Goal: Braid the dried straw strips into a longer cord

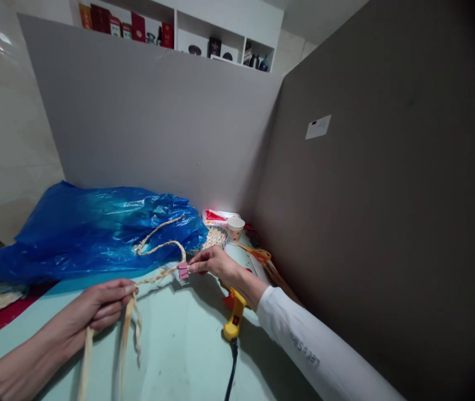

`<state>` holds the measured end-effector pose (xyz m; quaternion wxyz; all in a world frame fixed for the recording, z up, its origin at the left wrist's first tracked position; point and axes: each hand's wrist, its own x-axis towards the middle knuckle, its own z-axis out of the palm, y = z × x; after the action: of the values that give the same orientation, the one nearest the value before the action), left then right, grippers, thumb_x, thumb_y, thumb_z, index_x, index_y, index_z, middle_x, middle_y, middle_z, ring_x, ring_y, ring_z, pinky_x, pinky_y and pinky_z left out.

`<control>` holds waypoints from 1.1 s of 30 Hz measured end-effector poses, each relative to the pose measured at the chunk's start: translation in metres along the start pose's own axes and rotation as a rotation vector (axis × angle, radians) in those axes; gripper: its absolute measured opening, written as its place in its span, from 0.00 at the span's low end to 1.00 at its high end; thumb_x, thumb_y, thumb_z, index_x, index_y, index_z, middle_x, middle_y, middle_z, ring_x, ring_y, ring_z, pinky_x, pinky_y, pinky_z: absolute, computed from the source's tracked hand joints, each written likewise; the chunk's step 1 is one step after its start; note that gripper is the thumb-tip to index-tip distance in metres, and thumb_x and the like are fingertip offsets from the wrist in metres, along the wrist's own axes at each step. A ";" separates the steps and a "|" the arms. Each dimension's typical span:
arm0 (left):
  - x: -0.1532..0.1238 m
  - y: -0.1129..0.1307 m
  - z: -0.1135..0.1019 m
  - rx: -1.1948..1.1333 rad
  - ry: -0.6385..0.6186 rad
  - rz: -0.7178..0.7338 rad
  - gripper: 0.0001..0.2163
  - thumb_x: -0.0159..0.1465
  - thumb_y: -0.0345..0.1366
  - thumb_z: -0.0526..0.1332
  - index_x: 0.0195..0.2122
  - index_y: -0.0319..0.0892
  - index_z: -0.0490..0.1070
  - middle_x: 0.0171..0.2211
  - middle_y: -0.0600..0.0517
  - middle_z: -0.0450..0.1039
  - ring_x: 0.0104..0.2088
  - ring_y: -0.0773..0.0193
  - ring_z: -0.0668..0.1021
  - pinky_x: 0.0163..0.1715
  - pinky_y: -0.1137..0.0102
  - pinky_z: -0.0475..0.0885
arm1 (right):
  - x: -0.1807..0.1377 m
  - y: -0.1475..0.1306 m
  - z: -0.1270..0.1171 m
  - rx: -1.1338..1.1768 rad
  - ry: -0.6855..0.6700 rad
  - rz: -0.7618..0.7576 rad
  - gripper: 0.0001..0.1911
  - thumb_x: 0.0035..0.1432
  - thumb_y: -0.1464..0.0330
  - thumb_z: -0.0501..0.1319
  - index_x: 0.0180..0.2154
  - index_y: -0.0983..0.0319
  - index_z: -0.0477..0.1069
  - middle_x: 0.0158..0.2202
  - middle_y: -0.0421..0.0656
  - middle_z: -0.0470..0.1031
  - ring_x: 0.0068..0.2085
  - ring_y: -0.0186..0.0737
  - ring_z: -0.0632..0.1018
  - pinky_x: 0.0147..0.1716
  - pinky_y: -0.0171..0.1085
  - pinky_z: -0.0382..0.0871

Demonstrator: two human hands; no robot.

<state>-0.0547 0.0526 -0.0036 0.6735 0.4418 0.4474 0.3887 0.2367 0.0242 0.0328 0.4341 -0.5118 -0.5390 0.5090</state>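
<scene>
My left hand [101, 305] is closed around a braided straw cord [158, 248] where the braid ends, and loose straw strips [126, 331] hang down from my fingers. The cord loops back over a blue plastic bag [91, 228]. My right hand [216, 263] pinches a small pink binder clip [183, 270] that sits on the braid a short way from my left hand. Both hands hover just above a pale green tabletop [179, 345].
A yellow glue gun [234, 317] with a black cable lies under my right forearm. A paper cup [235, 227], a woven straw piece [214, 238], orange scissors [259, 255] and a red-white packet stand at the back. Grey partition boards wall the desk behind and on the right.
</scene>
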 end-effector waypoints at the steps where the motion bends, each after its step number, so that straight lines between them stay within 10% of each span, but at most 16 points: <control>1: 0.004 0.004 -0.002 -0.021 0.009 0.015 0.08 0.50 0.33 0.74 0.27 0.37 0.77 0.18 0.60 0.65 0.13 0.84 0.49 0.10 0.85 0.46 | 0.000 0.001 0.000 0.001 0.002 0.003 0.16 0.36 0.63 0.84 0.25 0.64 0.83 0.24 0.39 0.77 0.29 0.34 0.71 0.36 0.35 0.66; 7: 0.023 0.007 0.024 -0.038 0.031 0.008 0.10 0.70 0.24 0.60 0.29 0.37 0.73 0.20 0.62 0.67 0.12 0.82 0.53 0.09 0.85 0.47 | 0.008 0.003 0.014 0.006 0.014 0.021 0.19 0.34 0.61 0.84 0.22 0.64 0.81 0.22 0.39 0.76 0.27 0.33 0.72 0.33 0.36 0.67; 13: 0.038 -0.017 0.057 0.030 -0.013 -0.069 0.08 0.74 0.35 0.66 0.36 0.39 0.74 0.24 0.64 0.67 0.14 0.79 0.60 0.10 0.81 0.55 | 0.015 0.000 0.012 -0.032 0.044 -0.003 0.20 0.33 0.60 0.85 0.23 0.65 0.82 0.22 0.38 0.75 0.26 0.31 0.71 0.32 0.34 0.66; 33: 0.043 -0.029 0.051 0.059 -0.083 -0.005 0.06 0.73 0.32 0.65 0.37 0.39 0.74 0.23 0.64 0.68 0.14 0.79 0.61 0.10 0.82 0.55 | 0.019 0.010 -0.004 -0.177 0.045 -0.005 0.15 0.37 0.63 0.83 0.25 0.63 0.85 0.22 0.39 0.77 0.27 0.34 0.71 0.32 0.35 0.67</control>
<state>0.0105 0.0708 -0.0316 0.6792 0.4761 0.4313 0.3550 0.2397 0.0430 0.0228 0.4005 -0.5581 -0.5731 0.4469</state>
